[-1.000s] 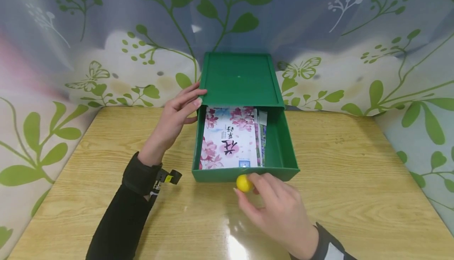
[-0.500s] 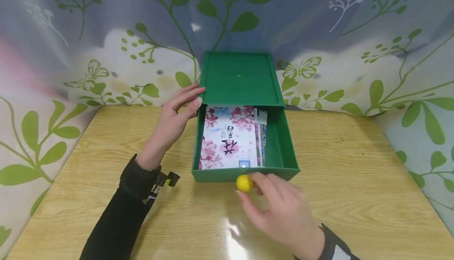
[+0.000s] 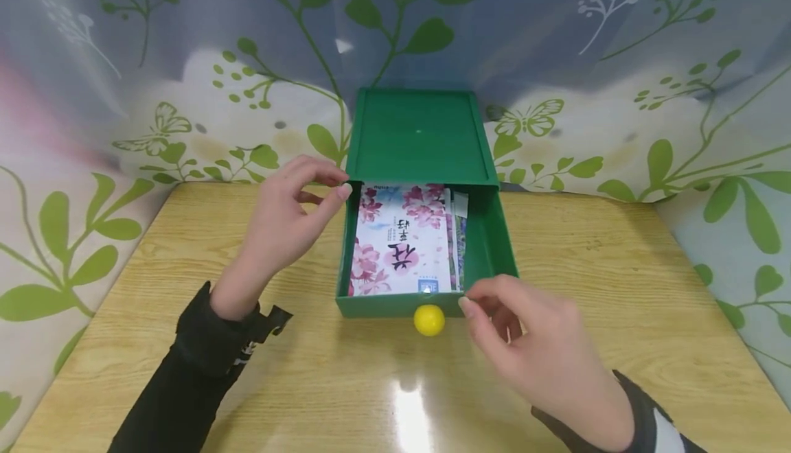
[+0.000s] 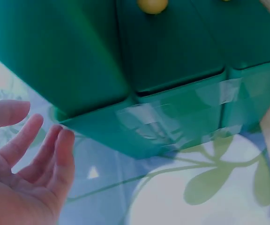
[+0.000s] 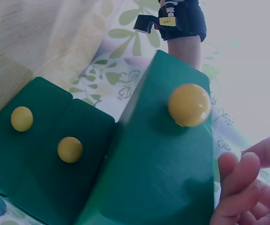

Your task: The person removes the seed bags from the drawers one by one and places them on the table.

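I see a green drawer cabinet (image 3: 415, 134) at the back of a wooden desk (image 3: 618, 302). Its top drawer (image 3: 488, 247) stands pulled out toward me, showing a flower-printed packet (image 3: 400, 240) lying flat inside. My left hand (image 3: 284, 223) hovers loosely open beside the drawer's left wall, holding nothing. My right hand (image 3: 531, 346), fingers relaxed and empty, sits just right of the yellow round knob (image 3: 429, 320), not touching it. I judge the opening done; the packet remains untouched inside.

Green drawer box (image 3: 418, 138) on wooden table (image 3: 618, 288)
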